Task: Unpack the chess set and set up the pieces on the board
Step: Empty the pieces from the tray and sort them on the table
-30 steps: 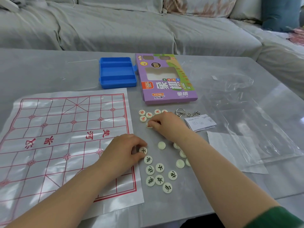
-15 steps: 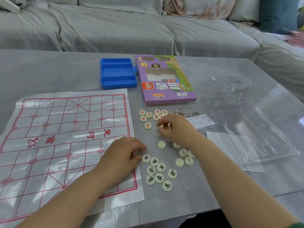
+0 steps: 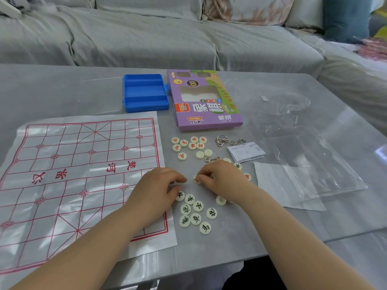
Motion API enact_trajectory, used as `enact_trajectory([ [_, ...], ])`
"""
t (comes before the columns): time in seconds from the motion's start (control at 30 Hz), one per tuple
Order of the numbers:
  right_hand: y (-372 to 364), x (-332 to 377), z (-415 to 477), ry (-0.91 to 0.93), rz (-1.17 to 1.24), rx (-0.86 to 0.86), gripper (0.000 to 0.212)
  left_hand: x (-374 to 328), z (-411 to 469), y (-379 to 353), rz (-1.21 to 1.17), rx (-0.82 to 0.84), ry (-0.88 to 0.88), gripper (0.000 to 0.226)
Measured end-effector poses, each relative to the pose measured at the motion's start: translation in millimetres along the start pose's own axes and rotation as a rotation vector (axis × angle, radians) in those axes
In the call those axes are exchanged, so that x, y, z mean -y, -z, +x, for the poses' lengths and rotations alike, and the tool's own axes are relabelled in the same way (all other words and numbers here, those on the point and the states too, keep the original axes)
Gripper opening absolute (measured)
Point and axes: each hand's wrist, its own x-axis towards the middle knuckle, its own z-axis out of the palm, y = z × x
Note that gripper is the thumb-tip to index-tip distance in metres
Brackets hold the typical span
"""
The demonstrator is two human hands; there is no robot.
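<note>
A plastic sheet board (image 3: pixel 69 170) with a red grid lies flat on the left of the table, with no pieces on it. To its right lie round cream pieces: a red-lettered group (image 3: pixel 188 144) farther off and a black-lettered group (image 3: pixel 195 212) nearer me. My right hand (image 3: pixel 222 178) pinches one cream piece (image 3: pixel 196 179) between the groups. My left hand (image 3: pixel 157 191) rests with curled fingers on the board's right edge, its fingertips close to a black-lettered piece (image 3: pixel 180 195). Several other pieces are partly hidden under my right hand.
An open blue plastic case (image 3: pixel 145 92) and a purple game box (image 3: pixel 204 101) sit behind the pieces. Metal wire puzzles (image 3: pixel 229 141), a folded leaflet (image 3: pixel 246 151), a white paper (image 3: pixel 287 185) and a clear plastic bag (image 3: pixel 303 143) lie to the right. A grey sofa stands behind the table.
My right hand has drawn back from the red-lettered group toward me and left, now pinching a piece. My left hand stayed near the black-lettered pieces.
</note>
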Motion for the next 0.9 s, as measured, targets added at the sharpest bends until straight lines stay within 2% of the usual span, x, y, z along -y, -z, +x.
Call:
enact_trajectory([
  [0.13,-1.2,-3.0,0.5,-0.027,0.008,-0.038,0.026,-3.6,6.7,-1.8,-0.012,-0.006,0.027,0.023],
  [0.43,14.1,-20.8,-20.5,-0.084,0.095,-0.207,0.023,-19.5,34.8,-12.7,0.164,0.050,-0.039,0.037],
  [0.6,13.5,-34.2,-39.5,-0.069,0.091,-0.155,0.020,-24.4,47.2,-22.1,0.306,0.084,-0.075,0.033],
  [0.77,7.0,-40.1,-47.1,-0.051,0.059,-0.138,0.023,-19.9,61.8,-21.1,0.310,-0.025,-0.060,0.030],
  [0.9,3.1,-40.3,-44.3,-0.039,0.072,-0.200,0.021,-14.4,74.8,-19.0,0.329,-0.062,0.013,0.031],
])
